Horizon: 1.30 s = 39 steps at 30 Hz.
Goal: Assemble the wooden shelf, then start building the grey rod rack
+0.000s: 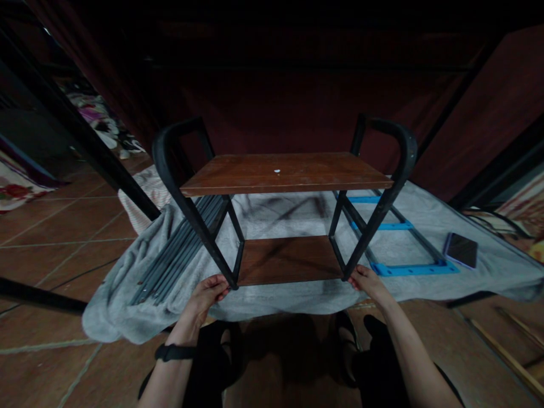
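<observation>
A small two-tier rack (pixel 289 171) stands upright before me, with brown wooden boards and a dark tubular frame curved at the top. At its lower left front corner, my left hand (pixel 211 292) has its fingers closed on the frame. My right hand (pixel 364 280) pinches the matching corner on the right. The lower board (pixel 289 260) sits close to the grey cloth (pixel 272 306) under the rack. To the left lie several grey metal tubes (pixel 182 246) in a bundle. Right of the rack is a frame with blue crosspieces (pixel 412 268).
A phone (pixel 461 250) lies on the cloth at the right. Dark slanting posts (pixel 80 119) stand at the left, and a dark red panel (pixel 280 107) rises behind the rack. Wooden strips (pixel 505 351) lie on the tiled floor (pixel 46 317) at lower right.
</observation>
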Each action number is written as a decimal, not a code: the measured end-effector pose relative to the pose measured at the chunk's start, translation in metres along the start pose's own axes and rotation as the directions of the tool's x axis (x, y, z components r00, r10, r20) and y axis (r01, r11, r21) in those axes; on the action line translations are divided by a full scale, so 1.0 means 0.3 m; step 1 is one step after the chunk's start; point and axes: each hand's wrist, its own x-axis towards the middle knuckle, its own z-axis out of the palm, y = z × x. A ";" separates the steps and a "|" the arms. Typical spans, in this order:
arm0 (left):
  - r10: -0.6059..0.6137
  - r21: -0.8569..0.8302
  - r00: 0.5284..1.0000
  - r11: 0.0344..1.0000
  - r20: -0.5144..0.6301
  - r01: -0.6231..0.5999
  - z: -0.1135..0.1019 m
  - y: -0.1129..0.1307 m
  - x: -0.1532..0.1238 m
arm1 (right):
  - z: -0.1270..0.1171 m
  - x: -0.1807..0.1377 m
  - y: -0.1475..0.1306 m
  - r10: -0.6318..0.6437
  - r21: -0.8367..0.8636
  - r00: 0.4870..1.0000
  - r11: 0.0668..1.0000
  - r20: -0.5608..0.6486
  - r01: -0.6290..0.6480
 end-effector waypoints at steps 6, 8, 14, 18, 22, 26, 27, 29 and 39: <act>-0.010 -0.006 1.000 1.000 -0.003 0.010 0.004 0.004 -0.008 | -0.004 0.021 0.014 -0.025 -0.001 1.000 1.000 0.003 0.025; -0.002 -0.004 1.000 1.000 -0.020 0.002 0.008 0.005 -0.001 | -0.008 0.015 0.018 -0.030 0.025 0.999 0.999 0.012 0.029; -0.006 0.055 1.000 0.998 -0.009 0.007 0.011 -0.003 0.025 | -0.002 -0.015 0.040 -0.031 0.043 0.999 0.999 0.007 0.031; -0.005 0.054 1.000 0.999 0.000 0.005 0.005 -0.011 0.022 | 0.004 -0.009 0.043 -0.046 0.038 0.999 0.998 0.006 0.046; 0.019 0.044 1.000 0.999 0.021 -0.020 0.002 -0.008 0.008 | 0.003 0.016 0.043 -0.034 -0.018 0.999 0.999 0.004 0.034; 0.050 0.043 0.998 0.998 0.028 -0.051 0.004 0.001 -0.008 | -0.001 0.038 0.049 -0.057 -0.066 0.998 0.996 0.003 0.057; 0.055 0.045 0.998 0.997 0.029 -0.056 0.005 0.002 -0.011 | -0.002 0.040 0.050 -0.066 -0.070 0.998 0.995 0.000 0.066; 0.059 0.051 0.998 0.997 0.027 -0.061 0.007 0.006 -0.015 | -0.003 0.038 0.051 -0.078 -0.070 0.997 0.995 -0.007 0.077; 0.072 0.106 0.996 0.992 -0.055 -0.066 0.032 0.026 -0.006 | -0.004 -0.018 0.064 -0.098 -0.040 0.995 0.994 0.002 0.098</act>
